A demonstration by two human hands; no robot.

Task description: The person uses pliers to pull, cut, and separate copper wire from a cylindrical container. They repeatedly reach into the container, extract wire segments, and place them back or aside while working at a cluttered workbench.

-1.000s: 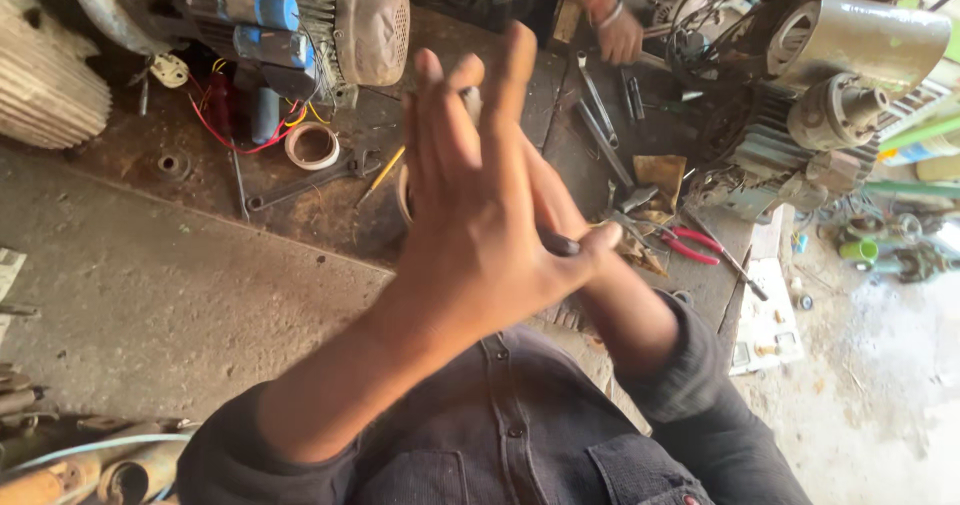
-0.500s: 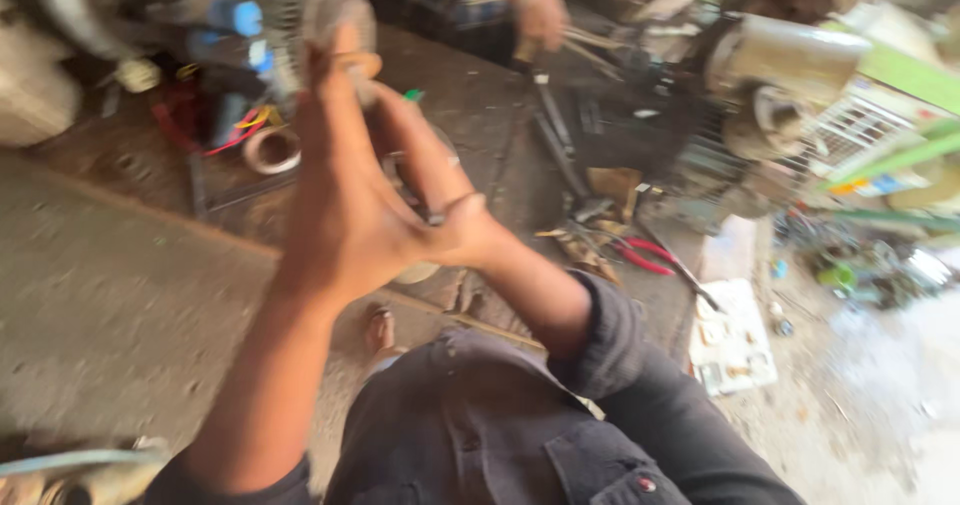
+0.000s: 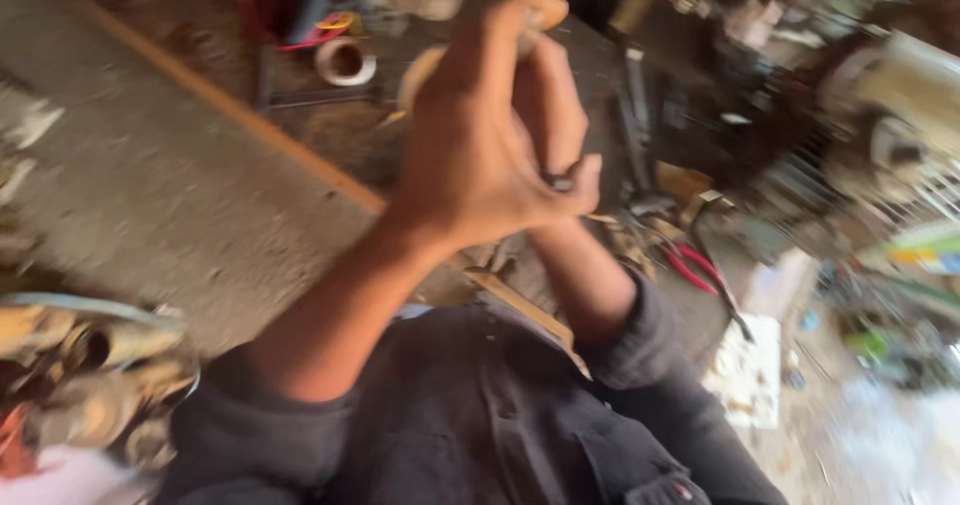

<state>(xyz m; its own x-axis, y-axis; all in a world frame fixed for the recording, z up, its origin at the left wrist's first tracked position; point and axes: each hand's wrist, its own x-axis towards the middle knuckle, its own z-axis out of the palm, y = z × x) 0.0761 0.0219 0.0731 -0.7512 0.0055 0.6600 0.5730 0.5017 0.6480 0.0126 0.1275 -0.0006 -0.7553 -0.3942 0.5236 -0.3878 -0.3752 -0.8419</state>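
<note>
Two hands pressed together, left hand (image 3: 480, 155) hiding right hand (image 3: 550, 115); fingers' grip unclear, blurred. Red pliers (image 3: 690, 265), tape roll (image 3: 345, 60) nearby on gritty concrete floor (image 3: 150, 195).

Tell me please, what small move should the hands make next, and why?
Probably hold both hands steady for a moment. The left hand lies pressed over the right hand, with a small dark piece pinched between them, and the blur hides how firm that grip is.
</note>
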